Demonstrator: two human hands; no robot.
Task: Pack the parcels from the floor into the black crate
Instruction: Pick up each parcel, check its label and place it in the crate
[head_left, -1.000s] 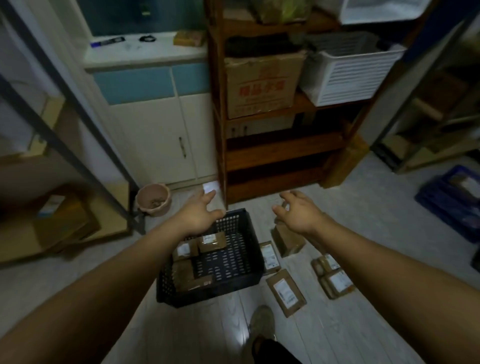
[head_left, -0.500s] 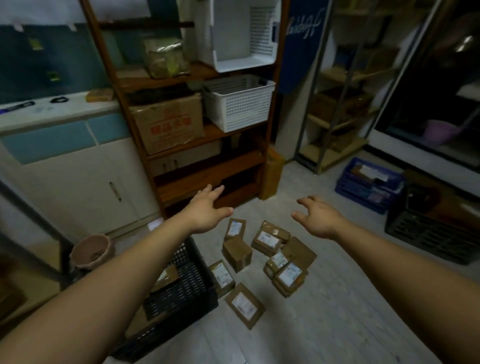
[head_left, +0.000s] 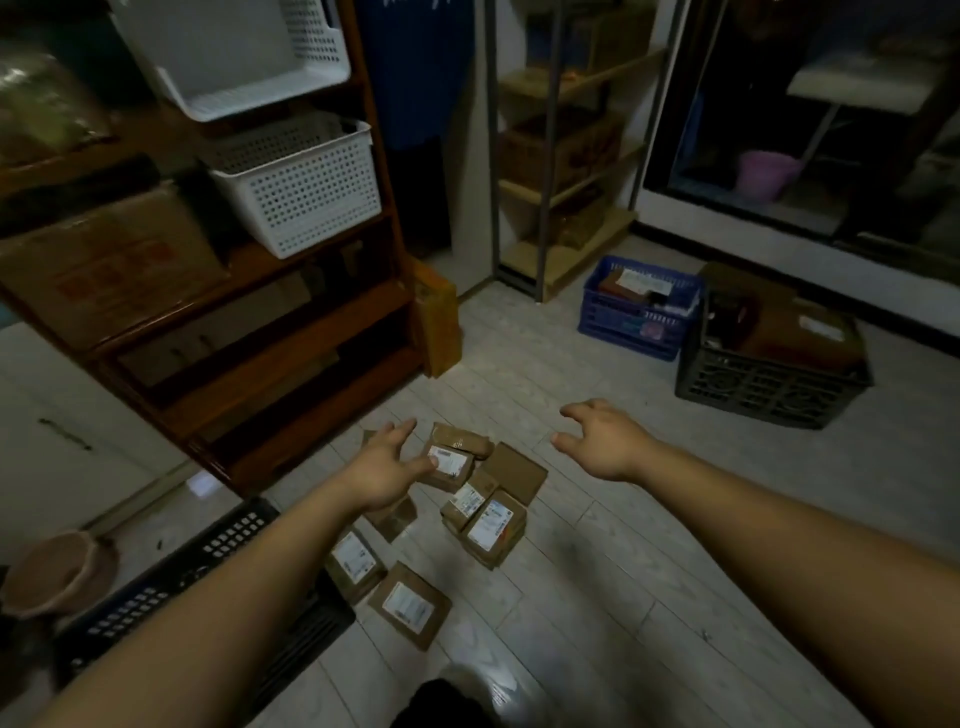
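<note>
- Parcels (head_left: 470, 499): a loose cluster of brown cardboard packets with white labels is spread on the pale floor (head_left: 623, 597), just in front of the wooden shelf unit (head_left: 249, 364). Some are stacked or leaned on one another; two lie flat and apart on the side of the cluster farthest from the shelf unit.
- Black crate (head_left: 218, 551): set on the floor beside the shelf unit, just next to the two flat parcels. Its contents are hidden by the left forearm.
- Left hand (head_left: 384, 475): held over the cluster's shelf-side edge, fingers spread and gripping nothing, apparently poised to take the labelled parcel (head_left: 448, 464) beneath them.
- Right hand (head_left: 605, 441): held above bare floor, on the far side of the cluster from the shelf unit; fingers loosely curled, empty.
- Judgement: packing appears incomplete, many parcels remaining unpacked.
</note>
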